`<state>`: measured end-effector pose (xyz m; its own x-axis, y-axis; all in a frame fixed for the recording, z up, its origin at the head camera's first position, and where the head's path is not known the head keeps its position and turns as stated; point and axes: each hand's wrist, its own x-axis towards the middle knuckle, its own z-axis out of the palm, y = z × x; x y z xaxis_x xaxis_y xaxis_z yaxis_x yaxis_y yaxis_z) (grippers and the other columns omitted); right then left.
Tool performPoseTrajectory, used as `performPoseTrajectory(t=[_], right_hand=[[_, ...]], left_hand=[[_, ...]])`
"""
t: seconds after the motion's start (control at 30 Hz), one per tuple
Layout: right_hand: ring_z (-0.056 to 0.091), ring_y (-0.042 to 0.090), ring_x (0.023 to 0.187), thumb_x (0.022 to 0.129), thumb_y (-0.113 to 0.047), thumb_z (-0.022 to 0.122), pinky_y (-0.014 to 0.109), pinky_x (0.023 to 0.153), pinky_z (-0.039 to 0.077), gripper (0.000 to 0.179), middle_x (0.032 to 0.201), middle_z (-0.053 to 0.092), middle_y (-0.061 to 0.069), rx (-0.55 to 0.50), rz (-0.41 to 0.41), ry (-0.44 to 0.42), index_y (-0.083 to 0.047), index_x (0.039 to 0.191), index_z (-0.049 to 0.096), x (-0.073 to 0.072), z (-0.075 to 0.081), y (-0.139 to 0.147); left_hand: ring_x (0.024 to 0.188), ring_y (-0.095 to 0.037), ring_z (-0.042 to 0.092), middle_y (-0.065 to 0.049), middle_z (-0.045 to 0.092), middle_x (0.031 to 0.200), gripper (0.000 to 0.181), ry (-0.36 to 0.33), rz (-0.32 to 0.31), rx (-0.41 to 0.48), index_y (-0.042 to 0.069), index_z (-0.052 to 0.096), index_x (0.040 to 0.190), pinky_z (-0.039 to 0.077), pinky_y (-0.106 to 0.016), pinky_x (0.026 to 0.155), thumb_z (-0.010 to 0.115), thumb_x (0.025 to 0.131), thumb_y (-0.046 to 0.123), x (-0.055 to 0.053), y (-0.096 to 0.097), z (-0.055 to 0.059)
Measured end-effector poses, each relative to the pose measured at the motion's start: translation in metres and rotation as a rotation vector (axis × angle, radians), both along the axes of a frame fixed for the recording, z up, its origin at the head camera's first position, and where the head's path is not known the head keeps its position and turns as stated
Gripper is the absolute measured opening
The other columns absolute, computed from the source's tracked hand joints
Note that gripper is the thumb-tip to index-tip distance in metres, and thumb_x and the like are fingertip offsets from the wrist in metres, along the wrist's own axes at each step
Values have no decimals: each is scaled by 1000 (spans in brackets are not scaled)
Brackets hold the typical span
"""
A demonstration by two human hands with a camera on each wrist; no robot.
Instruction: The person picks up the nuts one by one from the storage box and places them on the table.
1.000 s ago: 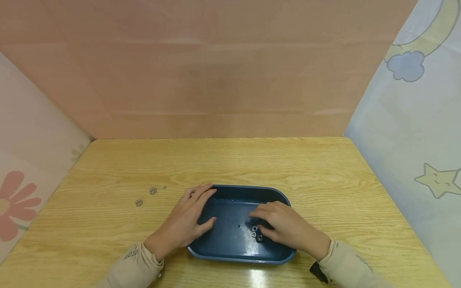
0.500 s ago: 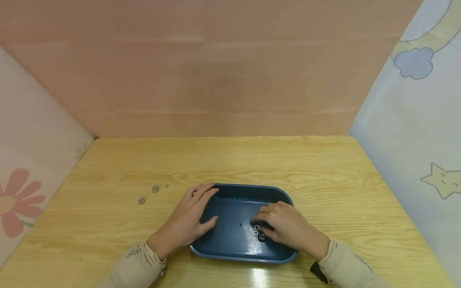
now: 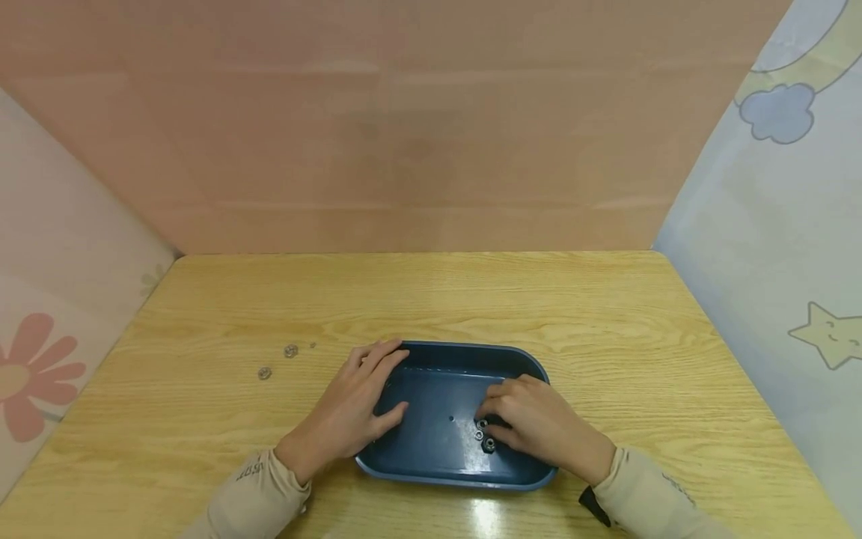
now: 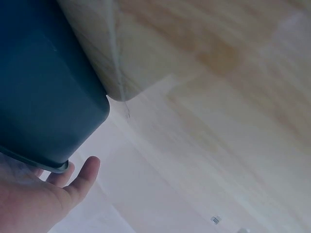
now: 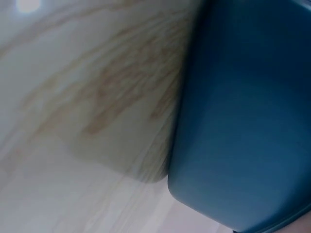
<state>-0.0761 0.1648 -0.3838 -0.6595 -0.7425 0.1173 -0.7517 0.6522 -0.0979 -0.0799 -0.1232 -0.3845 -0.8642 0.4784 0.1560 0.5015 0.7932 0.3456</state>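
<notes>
Drawn back a little toward the near rim of the tray [image 3: 438, 473] compared with a second ago: right hand [image 3: 539, 427], with fingers [image 3: 494, 391] now more curled than before. Almost no change at the left hand [image 3: 350, 412].

Right hand inside the right half of the tray, fingertips bent down onto a small cluster of dark nuts [image 3: 483, 436] on the tray floor. Touching them for sure; whether really pinching one, cannot tell, because of the fingers hiding the contact. No help from the right wrist view: only the blue tray wall [image 5: 252, 121] and wood grain.

Left hand laid flat over the left end of the tray, fingers straight and relaxed along the rim, thumb inside against the floor, holding nothing. Confirmed in the left wrist view: palm [image 4: 29, 208] beside the tray corner [image 4: 43, 97], thumb extended.

Outside the tray, well to its left on the counter [image 3: 431, 299]: two loose nuts [image 3: 290, 350] [image 3: 264, 373] and one very small piece [image 3: 313, 345], too small to identify.

As a judgement only: work about halfway, with one group of nuts in the tray under the right hand and another group apart on the counter left of the tray.
</notes>
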Motion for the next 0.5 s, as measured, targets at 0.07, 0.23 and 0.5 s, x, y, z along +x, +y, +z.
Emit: performPoseTrajectory(t=[0.07,0.23,0.5], right_hand=[[67,6,82,82,-28,79,31,73,52,11,89,72,-13,-14,-7,0,-24,92,77,0,0,0],[67,5,80,82,-26,79,31,72,54,9,87,73,-12,-96,-35,-35,-22,89,74,1,-1,0],[69,6,82,80,-18,78,28,73,57,10,87,74,-11,-240,-13,-70,-20,89,73,0,0,1]], left_hand=[[134,-28,41,-4,41,155,70,1,-1,-1,15,46,147,42,-47,109,75,87,35,0,0,0],[134,-28,42,-4,41,155,71,7,-2,0,15,46,147,42,-47,109,75,86,35,0,0,-1],[133,-28,42,-4,41,155,71,21,-3,1,15,46,147,42,-47,108,76,85,34,0,-1,-2]])
